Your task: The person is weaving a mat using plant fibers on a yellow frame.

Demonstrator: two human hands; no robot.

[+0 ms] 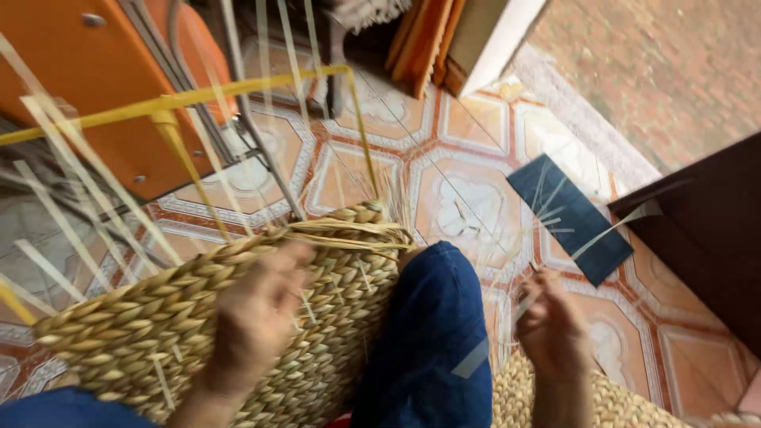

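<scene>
Woven basket (158, 317) lay under the flat-pressed left hand (258, 321), its strand (519, 305) pinched by the right hand (551, 329) across the knee (436, 317)

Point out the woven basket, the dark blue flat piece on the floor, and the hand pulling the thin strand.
Woven basket (127, 317): head view, on its braided side wall.
Dark blue flat piece (583, 226): head view, on its middle.
Right hand (551, 325): head view, on the back of the hand.
</scene>
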